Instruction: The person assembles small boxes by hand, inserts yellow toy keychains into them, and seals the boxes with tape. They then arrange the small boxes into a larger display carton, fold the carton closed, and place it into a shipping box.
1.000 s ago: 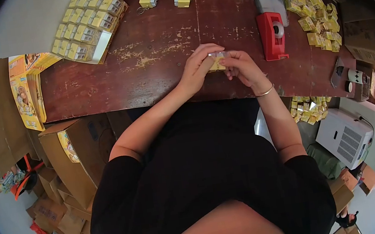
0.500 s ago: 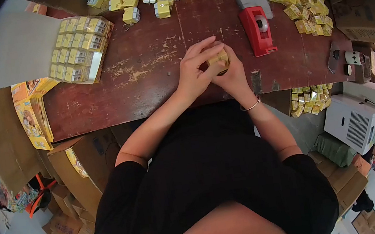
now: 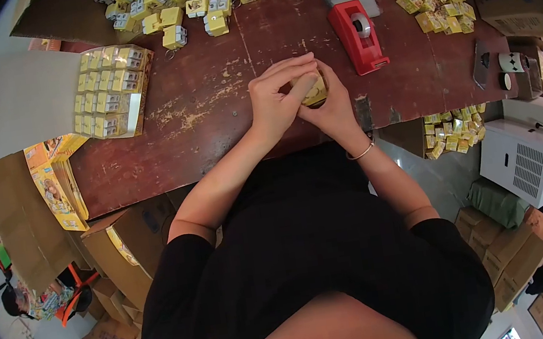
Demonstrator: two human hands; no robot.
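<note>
Box, likely light, stiff, best held by opposite sides; I see left hand and right hand clasping it.

- Red tape dispenser on the table, toward its right edge
- White machine past the table's near right corner
- Green bundle beside the machine
- Cardboard box below the near left corner
</note>
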